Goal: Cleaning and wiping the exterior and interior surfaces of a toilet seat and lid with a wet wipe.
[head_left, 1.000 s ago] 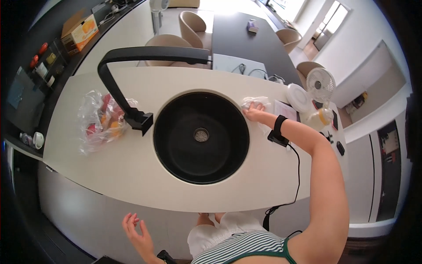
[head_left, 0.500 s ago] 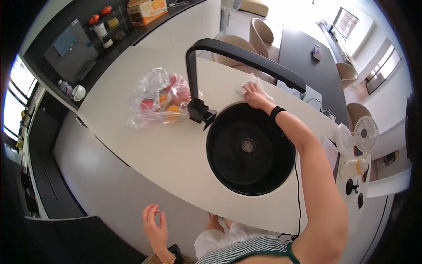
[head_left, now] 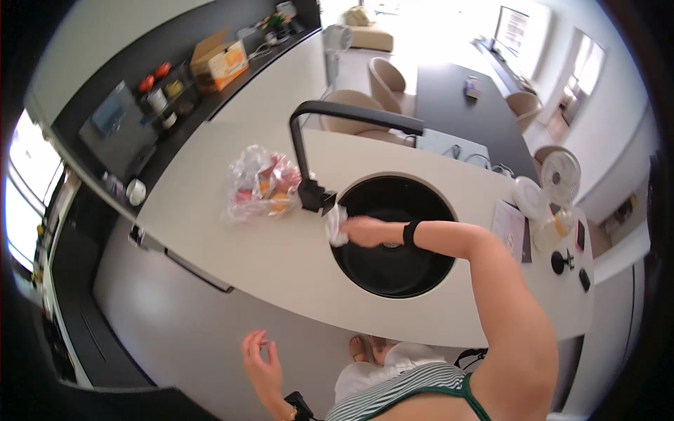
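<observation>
My right hand [head_left: 366,231], somewhat blurred, reaches across the round black sink [head_left: 382,277] to its left rim. Its fingers are closed on a crumpled white cloth [head_left: 337,226], which is pressed against the rim just below the base of the black faucet [head_left: 307,196]; whether it is fabric or paper I cannot tell. Down by my side, off the counter's near edge, my left hand [head_left: 262,366] hangs with its fingers loosely apart and nothing in them.
Left of the faucet, a clear plastic bag of fruit [head_left: 261,186] lies on the pale counter [head_left: 203,238]. The faucet's arm spans above the sink's far side. At the counter's right stand a white fan [head_left: 561,177], a jar [head_left: 551,230], papers [head_left: 507,226] and a small black stand [head_left: 559,262].
My right hand has carried the white cloth from the sink's far rim leftward and nearer, to the left rim beside the faucet. The view has shifted; my left hand stays low and open.
</observation>
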The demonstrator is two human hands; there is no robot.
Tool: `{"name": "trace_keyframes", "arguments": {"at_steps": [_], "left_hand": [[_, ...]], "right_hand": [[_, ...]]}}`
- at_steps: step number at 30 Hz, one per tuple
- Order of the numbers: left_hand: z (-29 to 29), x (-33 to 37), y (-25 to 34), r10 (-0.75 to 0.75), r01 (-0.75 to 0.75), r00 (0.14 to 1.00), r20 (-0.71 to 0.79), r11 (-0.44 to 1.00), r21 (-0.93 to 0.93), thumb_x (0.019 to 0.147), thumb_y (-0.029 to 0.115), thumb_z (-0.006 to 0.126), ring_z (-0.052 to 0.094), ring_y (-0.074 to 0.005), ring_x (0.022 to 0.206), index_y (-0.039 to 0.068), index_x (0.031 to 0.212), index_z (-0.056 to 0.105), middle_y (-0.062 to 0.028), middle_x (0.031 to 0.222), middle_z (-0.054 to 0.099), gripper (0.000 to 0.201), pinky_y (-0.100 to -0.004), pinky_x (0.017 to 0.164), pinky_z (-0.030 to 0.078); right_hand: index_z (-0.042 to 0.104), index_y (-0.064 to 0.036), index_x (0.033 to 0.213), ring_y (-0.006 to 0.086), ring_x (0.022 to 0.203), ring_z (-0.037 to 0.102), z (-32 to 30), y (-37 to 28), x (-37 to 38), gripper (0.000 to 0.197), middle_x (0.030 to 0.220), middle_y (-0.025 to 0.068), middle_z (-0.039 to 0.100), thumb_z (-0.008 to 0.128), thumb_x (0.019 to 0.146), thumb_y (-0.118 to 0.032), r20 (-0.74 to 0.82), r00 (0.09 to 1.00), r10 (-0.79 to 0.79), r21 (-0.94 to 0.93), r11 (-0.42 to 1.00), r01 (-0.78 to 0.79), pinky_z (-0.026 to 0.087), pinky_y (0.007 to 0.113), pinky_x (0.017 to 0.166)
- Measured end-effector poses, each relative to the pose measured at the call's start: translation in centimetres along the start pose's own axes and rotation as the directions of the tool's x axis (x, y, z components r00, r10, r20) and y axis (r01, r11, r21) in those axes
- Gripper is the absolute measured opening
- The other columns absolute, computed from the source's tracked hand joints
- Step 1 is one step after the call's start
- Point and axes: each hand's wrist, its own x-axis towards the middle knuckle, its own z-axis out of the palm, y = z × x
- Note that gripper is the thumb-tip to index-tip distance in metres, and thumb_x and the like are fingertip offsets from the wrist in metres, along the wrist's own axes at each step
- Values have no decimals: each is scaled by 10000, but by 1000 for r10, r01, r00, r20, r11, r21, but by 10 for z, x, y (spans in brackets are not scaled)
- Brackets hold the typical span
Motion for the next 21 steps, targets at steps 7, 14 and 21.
{"name": "trace_keyframes", "arguments": {"at_steps": [7,14,21], "left_hand": [[25,15,30,294,-269,936,194,952,-147,815,23,597,589,-213,859,26,1076,587,-116,1133,553,261,-332,779,464],[78,-18,117,575,-434,716,397,811,-393,799,-1,606,592,-224,864,26,1063,583,-122,1114,553,266,-332,780,471],[144,-116,210,741,-483,369,560,668,-566,803,29,620,607,-235,857,26,1070,577,-129,1100,563,270,-343,758,489]], "right_hand": [[519,-23,1093,349,850,615,2,-136,-81,290,1006,178,592,570,820,-107,182,983,14,156,987,-43,507,416,721],[548,-112,1092,222,979,577,-27,-237,-235,318,1244,56,490,590,779,-151,182,946,267,-419,892,-171,474,371,814],[576,-112,1114,230,1175,495,-16,-309,-445,338,1327,30,504,578,776,-122,-401,628,667,-129,637,-760,338,447,1003]]}}
